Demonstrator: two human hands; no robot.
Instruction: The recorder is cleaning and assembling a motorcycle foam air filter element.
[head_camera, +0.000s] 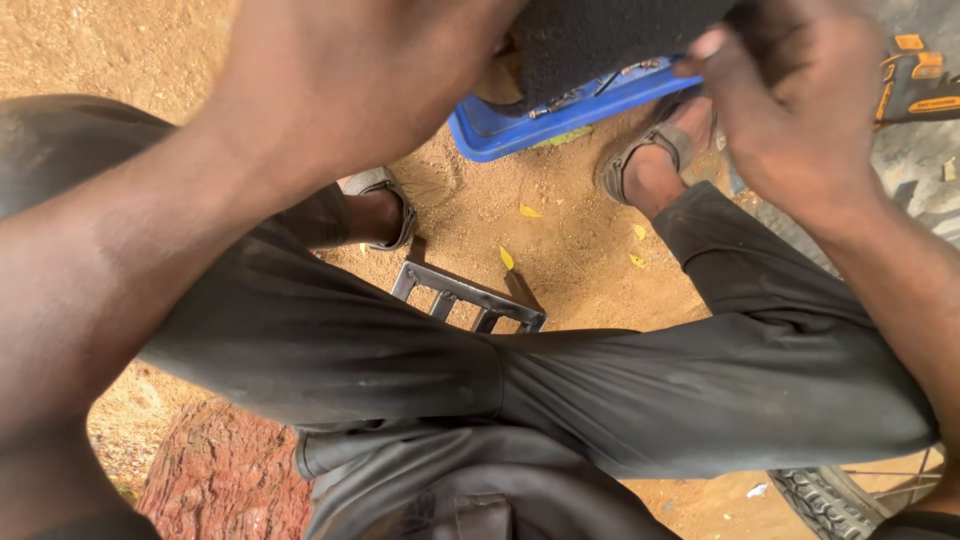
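Observation:
My left hand (350, 75) is raised close to the camera at the upper left, its fingers closed against a dark rubbery object (600, 35) at the top centre. My right hand (790, 95) is at the upper right, with its thumb and fingers pinching at the same dark object's edge. How much of the object each hand grips is hidden. Below the hands, my legs in dark trousers (480, 370) spread over sandy ground, with sandalled feet on either side.
A blue plastic tray (520, 125) with small tools lies on the sand under the dark object. A grey metal frame (465, 295) sits between my feet. A reddish log (220, 470) is at lower left; a bicycle tyre (830, 500) shows at lower right.

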